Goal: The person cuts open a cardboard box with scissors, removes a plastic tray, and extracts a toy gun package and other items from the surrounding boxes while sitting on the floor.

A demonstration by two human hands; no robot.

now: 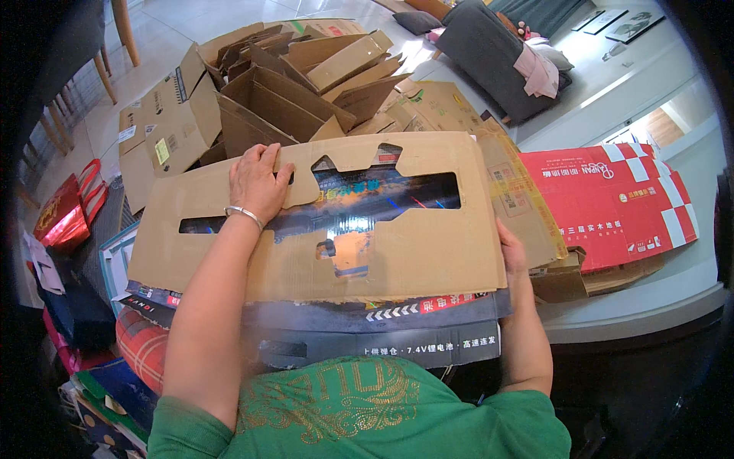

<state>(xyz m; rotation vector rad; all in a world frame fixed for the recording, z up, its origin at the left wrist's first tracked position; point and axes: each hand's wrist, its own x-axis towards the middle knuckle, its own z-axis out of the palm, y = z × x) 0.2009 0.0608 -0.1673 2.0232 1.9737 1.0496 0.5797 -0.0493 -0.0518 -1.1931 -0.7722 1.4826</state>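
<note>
A flat brown cardboard piece with cut-outs (430, 246) lies across the front of my body, on top of dark printed cardboard (344, 315) whose edges stick out below it. My left hand (258, 183), with a metal bangle at the wrist, rests on the far edge of the brown piece, fingers over the rim. At the right edge is my right hand (512, 246), gripping the side of the stack; part of its fingers is hidden by the cardboard. Through the cut-outs a dark, colourful printed surface shows.
Opened cardboard boxes (287, 97) are heaped on the tiled floor beyond. A red printed carton (608, 201) leans at the right beside a taped brown carton (510, 189). Red gift bag (71, 206) and a red plaid item (140, 344) are on the left; a dark grey sofa (481, 57) stands behind.
</note>
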